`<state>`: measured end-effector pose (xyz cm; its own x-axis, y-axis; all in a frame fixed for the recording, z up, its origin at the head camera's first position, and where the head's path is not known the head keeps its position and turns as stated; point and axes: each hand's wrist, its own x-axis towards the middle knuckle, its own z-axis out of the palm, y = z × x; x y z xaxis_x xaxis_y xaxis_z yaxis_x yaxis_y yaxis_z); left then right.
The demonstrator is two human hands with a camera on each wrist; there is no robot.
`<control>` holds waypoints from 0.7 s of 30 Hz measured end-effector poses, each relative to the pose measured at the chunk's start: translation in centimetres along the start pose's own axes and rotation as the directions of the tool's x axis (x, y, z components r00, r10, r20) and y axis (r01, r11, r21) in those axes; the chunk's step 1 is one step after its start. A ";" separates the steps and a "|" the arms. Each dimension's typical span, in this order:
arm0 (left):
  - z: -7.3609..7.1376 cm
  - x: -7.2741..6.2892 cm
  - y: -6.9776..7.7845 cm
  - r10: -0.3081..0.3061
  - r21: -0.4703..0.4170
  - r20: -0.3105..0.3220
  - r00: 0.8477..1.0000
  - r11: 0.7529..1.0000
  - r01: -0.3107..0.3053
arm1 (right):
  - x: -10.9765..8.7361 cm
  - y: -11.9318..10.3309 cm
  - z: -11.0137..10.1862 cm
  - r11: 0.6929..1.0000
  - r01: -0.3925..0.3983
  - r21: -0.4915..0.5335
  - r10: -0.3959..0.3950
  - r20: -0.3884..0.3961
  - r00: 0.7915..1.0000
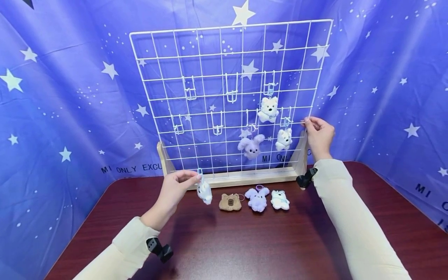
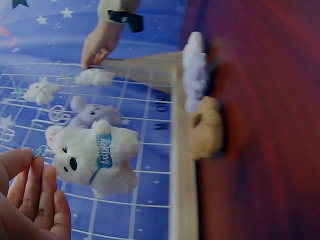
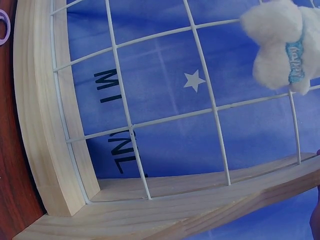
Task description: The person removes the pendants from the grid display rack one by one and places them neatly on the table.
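In the head view my left hand (image 1: 175, 190) pinches the pale blue clasp of a white plush bear keychain (image 1: 204, 192), which dangles in front of the rack's base. The left wrist view shows the plush (image 2: 102, 157) from the front, with a blue lettered band across it. My right hand (image 1: 320, 134) grips the right edge of the white wire grid (image 1: 210, 78). Two white plush keychains, an upper one (image 1: 268, 109) and a lower one (image 1: 284, 139), hang from hooks on the grid's right side. Left of the lower one hangs a lilac bunny keychain (image 1: 251, 147).
On the dark red table (image 1: 224, 241) lie a brown plush keychain (image 1: 230, 202), a lilac bunny (image 1: 257, 200) and a white plush (image 1: 280, 200), in a row before the wooden base (image 1: 245, 179). Bare hooks (image 1: 232, 95) sit on the grid's middle and left. A starry blue curtain (image 1: 87, 97) stands behind.
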<state>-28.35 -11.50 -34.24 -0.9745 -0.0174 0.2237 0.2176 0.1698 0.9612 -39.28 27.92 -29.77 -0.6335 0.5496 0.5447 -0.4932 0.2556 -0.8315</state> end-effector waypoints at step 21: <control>-0.5 -3.9 -4.9 -0.141 0.029 0.007 0.990 0.990 0.140 | 0.0 0.1 -0.2 1.000 0.013 -0.023 -0.013 -0.003 1.000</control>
<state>-25.55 -12.72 -39.71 -0.9958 -0.0342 0.0853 0.0770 0.1945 0.9779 -39.24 28.09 -29.92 -0.6251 0.5488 0.5550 -0.4874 0.2808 -0.8268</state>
